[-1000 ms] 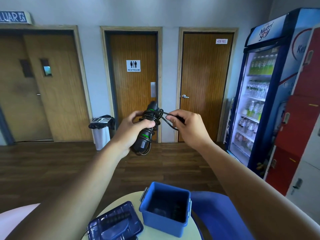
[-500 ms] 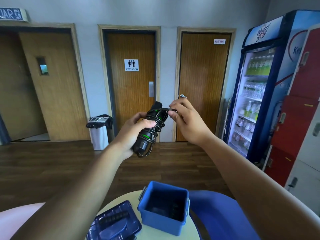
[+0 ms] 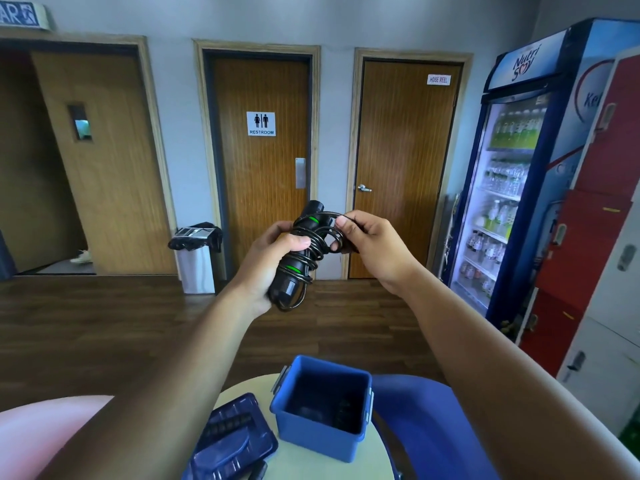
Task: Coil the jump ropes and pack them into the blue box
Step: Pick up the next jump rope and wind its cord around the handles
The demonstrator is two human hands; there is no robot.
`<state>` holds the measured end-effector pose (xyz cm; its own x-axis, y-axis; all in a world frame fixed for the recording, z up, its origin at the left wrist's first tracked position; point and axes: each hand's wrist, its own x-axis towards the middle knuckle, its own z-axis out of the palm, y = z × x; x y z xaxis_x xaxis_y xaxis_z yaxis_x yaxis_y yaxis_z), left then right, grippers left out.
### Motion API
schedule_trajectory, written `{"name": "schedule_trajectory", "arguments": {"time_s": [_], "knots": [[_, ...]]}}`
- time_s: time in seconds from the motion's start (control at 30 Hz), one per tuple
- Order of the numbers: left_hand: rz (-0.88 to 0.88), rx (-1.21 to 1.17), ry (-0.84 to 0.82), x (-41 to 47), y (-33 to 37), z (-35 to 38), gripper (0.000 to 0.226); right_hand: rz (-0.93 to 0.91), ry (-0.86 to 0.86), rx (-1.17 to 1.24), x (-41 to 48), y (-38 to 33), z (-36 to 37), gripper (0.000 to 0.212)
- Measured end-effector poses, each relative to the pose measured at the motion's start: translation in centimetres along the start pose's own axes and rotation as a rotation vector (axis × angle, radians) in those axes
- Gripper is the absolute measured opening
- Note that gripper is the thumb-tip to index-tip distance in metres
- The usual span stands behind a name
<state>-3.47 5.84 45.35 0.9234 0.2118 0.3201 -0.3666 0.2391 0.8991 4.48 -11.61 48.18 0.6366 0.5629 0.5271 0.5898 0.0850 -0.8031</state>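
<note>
Person stands w/ both hands raised out front. Left hand (image 3: 270, 261) is wrapped tight round the black jump rope handles (image 3: 294, 271) (green rings), the 2 held side by side as one bundle, thumb pressed across the wound turns. Right hand (image 3: 374, 244), just beside it, pinches a loop of the thin black cord (image 3: 320, 237) betw. thumb and fingertips, up near the top end of the handles, other fingers curled loosely. The loop looks like the last slack, so prob. tucking or finishing the wrap. Handling guess: whole thing light; handles rigid and a sure place to grip; cord thin, springy, prob. slick, so turns likely spring loose if the thumb lifts. Best carried by the handles w/ wraps pinned, not by the cord. Blue box (image 3: 311, 420) sits open well below the hands, under the right one, on a small round table (image 3: 311, 460); its lid (image 3: 232, 441) lies off, beside it, below the left forearm. Box interior is dark, so I can't tell what's in it.
</note>
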Motion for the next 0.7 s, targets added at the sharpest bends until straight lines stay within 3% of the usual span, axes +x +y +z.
{"name": "schedule_trajectory", "arguments": {"time_s": [0.2, 0.33, 0.4, 0.5, 0.7], "knots": [[0.002, -0.056, 0.072, -0.3, -1.0, 0.0, 0.03, -0.013, 0.059, -0.45, 0.2, 0.5, 0.9, 0.028], [-0.012, -0.119, 0.061, -0.8, -1.2, 0.0, 0.03, 0.011, -0.017, -0.536, 0.5, 0.5, 0.8, 0.03], [-0.007, -0.153, 0.03, -1.1, -1.0, -0.1, 0.03, 0.026, -0.081, -0.395, 0.5, 0.5, 0.7, 0.029], [0.018, -0.182, -0.031, -1.2, -0.3, -0.2, 0.028, 0.045, -0.156, 0.014, 0.4, 0.9, 0.6, 0.028], [-0.016, -0.143, -0.063, -0.6, 0.8, 0.0, 0.025, 0.165, -0.041, 0.386, 0.2, 1.3, 2.0, 0.024]]}}
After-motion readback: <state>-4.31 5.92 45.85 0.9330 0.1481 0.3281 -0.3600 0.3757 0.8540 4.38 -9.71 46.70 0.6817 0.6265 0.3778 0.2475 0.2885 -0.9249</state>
